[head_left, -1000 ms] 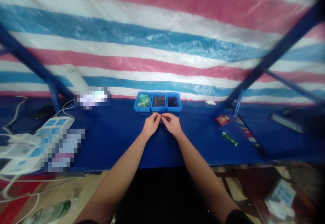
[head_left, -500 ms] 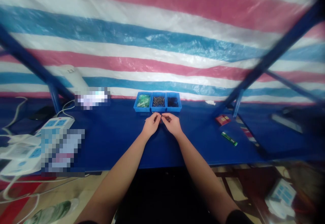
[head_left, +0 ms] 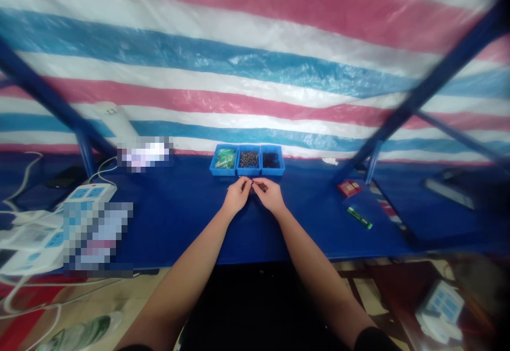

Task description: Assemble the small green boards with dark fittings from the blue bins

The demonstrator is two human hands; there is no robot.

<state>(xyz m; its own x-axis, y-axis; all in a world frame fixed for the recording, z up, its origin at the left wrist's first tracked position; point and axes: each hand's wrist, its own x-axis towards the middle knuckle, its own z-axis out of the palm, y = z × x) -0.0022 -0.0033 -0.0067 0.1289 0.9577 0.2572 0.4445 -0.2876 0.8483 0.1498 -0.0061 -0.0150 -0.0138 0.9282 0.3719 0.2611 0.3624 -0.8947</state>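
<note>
Head view. Left hand (head_left: 238, 196) and right hand (head_left: 271, 196): bare, fingertips together over a glossy blue tabletop (head_left: 314, 223). Small dark piece (head_left: 253, 182): at the meeting fingertips, mostly hidden; whether either hand grips it, cannot tell. Just beyond, side by side, three open blue plastic trays (head_left: 249, 171): green pieces (head_left: 226, 157) left, small metallic-looking pieces (head_left: 249, 159) middle, small black pieces (head_left: 271, 160) right. Well apart, rightward: slim green stick-shaped item (head_left: 359, 218).

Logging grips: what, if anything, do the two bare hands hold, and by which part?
The left hand and right hand seemingly pinch a tiny dark piece between them; which part cannot be told.
</note>
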